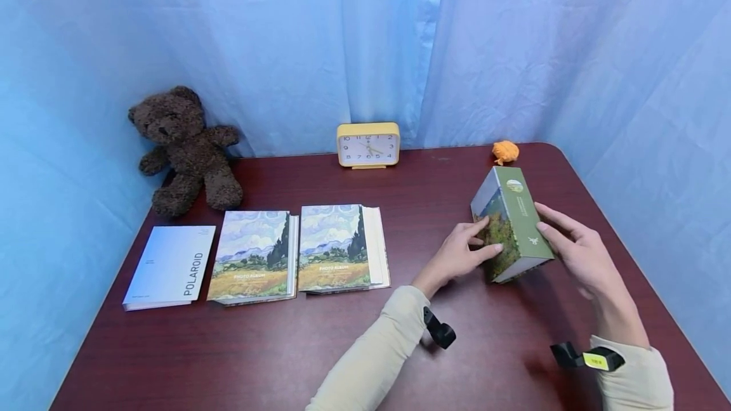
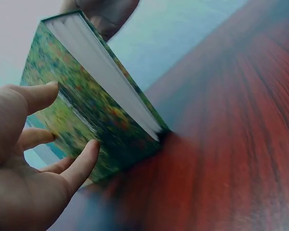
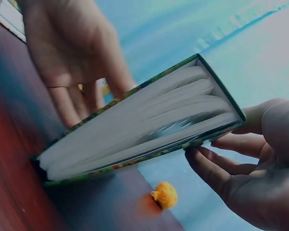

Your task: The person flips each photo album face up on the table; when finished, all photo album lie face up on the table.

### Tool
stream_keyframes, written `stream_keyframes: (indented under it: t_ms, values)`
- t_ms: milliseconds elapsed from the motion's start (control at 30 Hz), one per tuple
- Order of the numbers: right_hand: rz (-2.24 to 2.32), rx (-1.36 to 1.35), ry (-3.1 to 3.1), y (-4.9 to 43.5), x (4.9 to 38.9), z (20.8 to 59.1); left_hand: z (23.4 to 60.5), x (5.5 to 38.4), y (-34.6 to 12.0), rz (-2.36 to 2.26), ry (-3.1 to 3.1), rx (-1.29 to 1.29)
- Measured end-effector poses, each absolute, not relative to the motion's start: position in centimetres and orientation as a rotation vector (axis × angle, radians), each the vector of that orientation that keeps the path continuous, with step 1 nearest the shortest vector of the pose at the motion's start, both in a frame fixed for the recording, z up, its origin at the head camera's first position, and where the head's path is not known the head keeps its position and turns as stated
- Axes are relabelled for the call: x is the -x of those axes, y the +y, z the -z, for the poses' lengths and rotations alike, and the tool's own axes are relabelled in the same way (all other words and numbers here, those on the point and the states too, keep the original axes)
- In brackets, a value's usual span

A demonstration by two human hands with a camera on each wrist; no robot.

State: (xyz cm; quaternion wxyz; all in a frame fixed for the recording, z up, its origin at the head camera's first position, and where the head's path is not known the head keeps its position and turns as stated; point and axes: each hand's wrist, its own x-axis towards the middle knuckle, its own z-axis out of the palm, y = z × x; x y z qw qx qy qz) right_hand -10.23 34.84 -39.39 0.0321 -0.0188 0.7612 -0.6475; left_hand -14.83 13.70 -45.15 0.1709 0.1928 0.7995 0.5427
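Observation:
A thick photo album [image 1: 521, 214] with a green spine and a painted landscape cover stands tilted on its page edge at the table's right side, spine up. My left hand [image 1: 459, 251] lies against its painted cover, fingers and thumb spread and fairly straight. From the other side, my right hand [image 1: 582, 252] holds the album near the spine, thumb at the spine's edge and fingertips [image 3: 195, 156] on the far cover. White pages show at the album's end in the right wrist view.
To the left lie two landscape photo albums [image 1: 251, 252] [image 1: 334, 246] and a white-blue Polaroid album [image 1: 168, 265]. A brown teddy bear [image 1: 185, 151], a yellow clock [image 1: 368, 146] and an orange crumpled ball [image 1: 505, 151] sit along the back, before blue curtains [image 1: 274, 49].

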Motion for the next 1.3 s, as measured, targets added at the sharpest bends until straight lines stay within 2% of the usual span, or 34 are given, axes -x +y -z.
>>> stream_keyframes:
  t_ms: [533,1300]
  values:
    - [1.616,0.044,2.639,30.4,10.9,39.3,42.3,14.5,10.4,-1.737,2.265,-0.603]
    - [1.17,0.476,2.804,24.9,11.8,42.0,43.9,13.9,4.4,-1.776,2.109,-0.322]
